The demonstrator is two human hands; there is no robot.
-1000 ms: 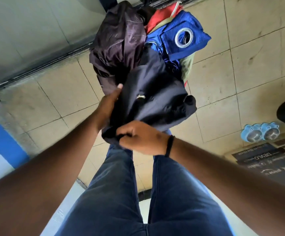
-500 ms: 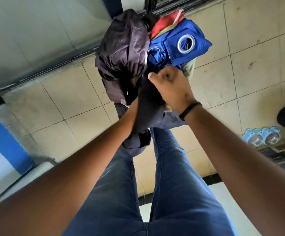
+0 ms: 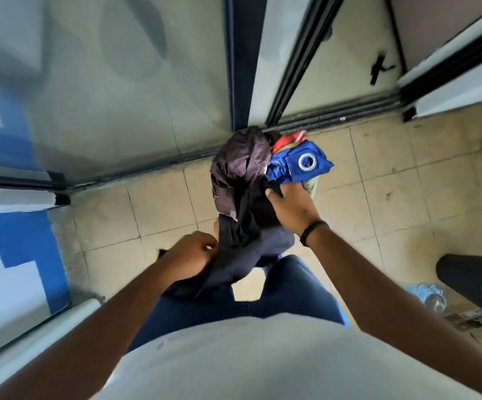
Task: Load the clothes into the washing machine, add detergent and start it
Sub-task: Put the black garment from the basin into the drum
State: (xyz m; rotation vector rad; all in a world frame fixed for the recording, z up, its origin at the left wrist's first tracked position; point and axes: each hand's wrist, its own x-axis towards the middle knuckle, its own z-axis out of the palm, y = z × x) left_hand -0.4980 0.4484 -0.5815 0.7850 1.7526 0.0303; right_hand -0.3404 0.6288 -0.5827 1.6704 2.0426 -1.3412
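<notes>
Beige floor tiles (image 3: 378, 180) spread beneath the person. Nearest, the left hand (image 3: 193, 252) has its grip clenched on the low end of a dark garment (image 3: 251, 226). Beyond it, the right hand (image 3: 289, 206) grasps the same cloth higher up, against the clothes pile (image 3: 263, 163) beside a glass door (image 3: 118, 96).

Left hand (image 3: 189, 251): fingertips buried in the dark navy cloth garment (image 3: 245, 249); motion-blurred, exact grip unclear. Right hand (image 3: 290, 207): fingers hidden behind the black cloth fold (image 3: 258, 203). Red fabric (image 3: 287, 139) mostly covered by the dark purple crumpled garment (image 3: 241, 166). Black cylindrical bin (image 3: 473, 280) cut by the right edge. Pale blue object (image 3: 426, 294) partly hidden; identity unclear. Printed labels (image 3: 476, 321): illegible.
</notes>
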